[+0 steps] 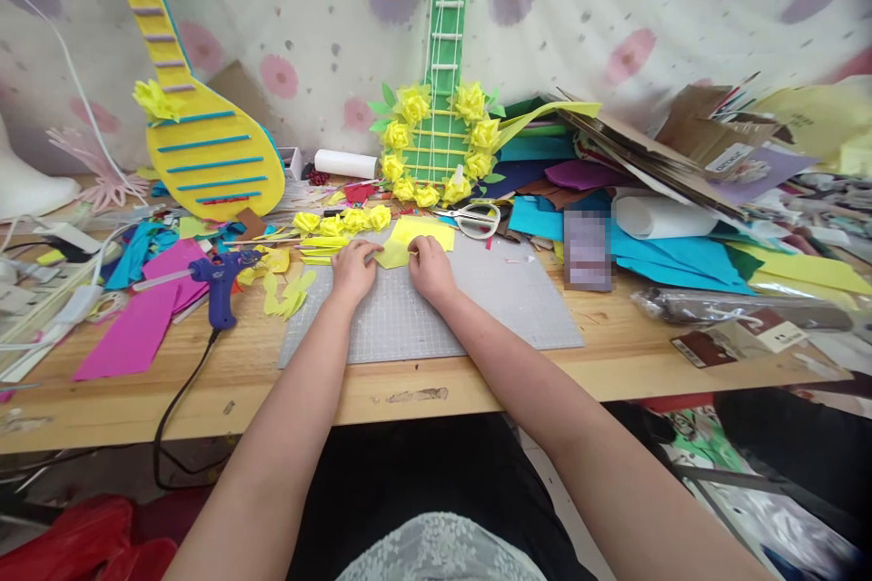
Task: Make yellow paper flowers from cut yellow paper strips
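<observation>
A small piece of yellow paper (393, 255) lies between my two hands over the grey cutting mat (518, 309). My left hand (354, 272) has its fingers closed on the paper's left edge. At the right edge, my right hand (431, 267) pinches the same piece with curled fingers. Just behind it rests a flat yellow sheet (436, 234). Several yellow paper roses (354, 220) sit in a row beyond my left hand, near a stack of yellow strips (323, 248). White-handled scissors (478, 220) lie past my right hand.
A blue glue gun (219, 281) stands at the left by magenta sheets (133, 331). Against the back lean a yellow paper instrument (214, 141) and a green one (446, 123) ringed with yellow roses. Coloured sheets (674, 263) and cardboard (633, 141) crowd the right.
</observation>
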The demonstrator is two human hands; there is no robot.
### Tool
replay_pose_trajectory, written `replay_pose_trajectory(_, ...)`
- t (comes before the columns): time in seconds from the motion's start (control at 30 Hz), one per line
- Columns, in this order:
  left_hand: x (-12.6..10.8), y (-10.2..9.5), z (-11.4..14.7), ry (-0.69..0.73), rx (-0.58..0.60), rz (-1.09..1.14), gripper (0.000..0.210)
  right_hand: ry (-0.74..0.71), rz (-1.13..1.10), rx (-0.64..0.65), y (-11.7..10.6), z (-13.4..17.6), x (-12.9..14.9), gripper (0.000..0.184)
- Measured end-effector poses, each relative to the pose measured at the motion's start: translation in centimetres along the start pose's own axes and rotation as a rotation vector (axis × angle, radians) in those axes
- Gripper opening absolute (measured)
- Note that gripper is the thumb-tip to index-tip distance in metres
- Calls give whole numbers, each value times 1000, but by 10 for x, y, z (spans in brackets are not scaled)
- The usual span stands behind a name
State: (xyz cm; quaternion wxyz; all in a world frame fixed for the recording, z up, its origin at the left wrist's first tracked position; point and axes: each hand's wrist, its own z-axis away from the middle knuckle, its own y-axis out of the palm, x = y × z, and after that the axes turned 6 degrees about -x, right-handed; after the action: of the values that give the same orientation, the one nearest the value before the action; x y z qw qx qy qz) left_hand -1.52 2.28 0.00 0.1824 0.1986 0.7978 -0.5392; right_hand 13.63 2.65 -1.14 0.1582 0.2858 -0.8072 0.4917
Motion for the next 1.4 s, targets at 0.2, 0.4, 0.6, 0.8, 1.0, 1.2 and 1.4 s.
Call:
replay_pose_trajectory(0.2, 1, -2, 1, 149, -76, -50, 19, 21, -207, 4, -11, 4, -2, 19)
replay_pose_trajectory(0.4, -3, -5, 8, 304, -52, 44, 13, 56, -245, 127, -13, 4, -6, 18)
replay_pose_trajectory(0.6, -4, -7, 11, 389, 43, 57, 21, 41, -233, 103, -15, 0, -12, 19)
replay_pose_trajectory(0.8, -3, -5, 11, 384, 111, 75, 29, -61, -258, 142, -11, 2, -13, 20)
replay_pose_trajectory(1.0, -8, 0, 10, 274, 89, 67, 25, -29, -238, 145, -10, 2, -12, 19)
replay_pose_trajectory(1.2, -15, 5, 10, 156, 99, 107, 31, -26, -240, 166, -10, 3, -8, 14)
replay_pose_trajectory(1.4, -17, 12, 8, 65, 49, 148, 36, 1, -202, 147, -9, 3, -4, 12)
